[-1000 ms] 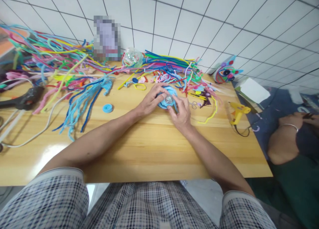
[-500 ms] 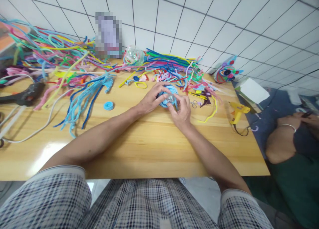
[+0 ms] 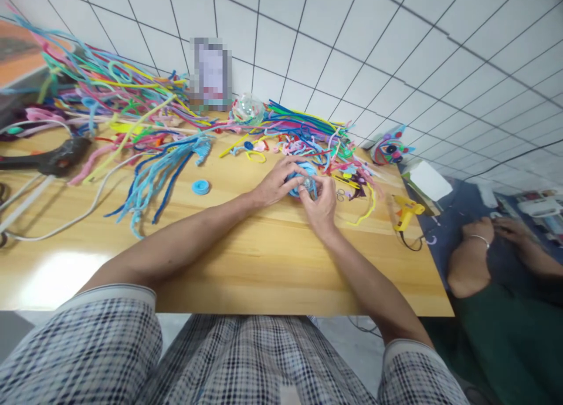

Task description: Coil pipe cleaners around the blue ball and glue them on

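Note:
Between my hands is a light-blue coil of pipe cleaner [image 3: 307, 170], wound in rings, with something clear and shiny at its middle. My left hand [image 3: 281, 182] is closed on the coil's left side, its fingers over the top. From the right, my right hand [image 3: 321, 201] pinches the coil near its centre and right edge. The fingers hide much of the piece. A small flat blue coil [image 3: 201, 186] lies on the table left of my hands. Beyond it spreads a bunch of blue pipe cleaners [image 3: 162, 167].
A black glue gun [image 3: 65, 157] and white cord lie at left, a yellow glue gun [image 3: 407, 211] near the right edge. Small scissors [image 3: 339, 195] rest beside my right hand. Coloured pipe cleaners [image 3: 303, 120] line the tiled wall. A person in green [image 3: 505, 328] sits at right.
The camera view has turned slightly, so the table items appear shifted. Both hands stay on the blue coil, with the right fingers slightly repositioned over its centre.

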